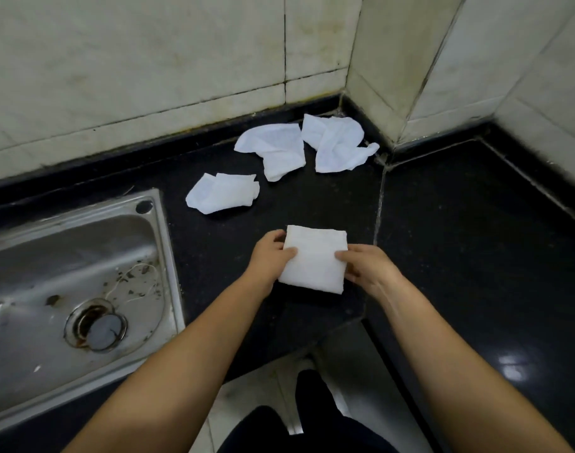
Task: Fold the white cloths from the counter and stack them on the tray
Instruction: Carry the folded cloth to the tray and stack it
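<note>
Black bench [443,230] carries a steel sink [163,243] holding debris; both hands, left [269,256] and right [367,268], have their grip pinched on a folded white cloth [313,258]; three crumpled cloths [222,192] lie beyond.
</note>
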Motion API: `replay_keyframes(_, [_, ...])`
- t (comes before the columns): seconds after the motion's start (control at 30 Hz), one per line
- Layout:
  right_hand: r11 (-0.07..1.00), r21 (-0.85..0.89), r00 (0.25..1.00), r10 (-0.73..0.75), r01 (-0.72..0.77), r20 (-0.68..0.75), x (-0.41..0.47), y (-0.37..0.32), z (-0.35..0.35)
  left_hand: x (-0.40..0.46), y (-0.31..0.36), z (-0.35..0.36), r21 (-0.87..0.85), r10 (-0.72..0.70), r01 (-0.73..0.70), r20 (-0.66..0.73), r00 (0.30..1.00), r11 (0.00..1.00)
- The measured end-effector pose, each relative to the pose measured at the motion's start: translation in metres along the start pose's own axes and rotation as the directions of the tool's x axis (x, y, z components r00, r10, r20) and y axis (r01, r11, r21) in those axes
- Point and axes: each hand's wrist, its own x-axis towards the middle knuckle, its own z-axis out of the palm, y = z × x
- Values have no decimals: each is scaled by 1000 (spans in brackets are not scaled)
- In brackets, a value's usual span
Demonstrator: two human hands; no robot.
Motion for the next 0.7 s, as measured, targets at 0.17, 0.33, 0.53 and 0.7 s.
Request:
replay_keyframes(0.17, [985,147,994,-80,91,-81,-66,24,-16,-41,1,8,-115,-33,61,232,972,991])
replay_keyframes(0.33, [921,317,957,-149,226,-250,-146,75,-44,-95,-11,29,-164,-75,170,471,879,972])
replay_keyframes(0.53, [833,443,878,-101,333,-469,-231,142,-83,-161,-27,80,-6,-66,92,648,758,996])
replay_keyframes(0.7, [760,487,766,-22,430,-642,-313,201,-121,-233,-46,143,133,-93,-20,782,616,991])
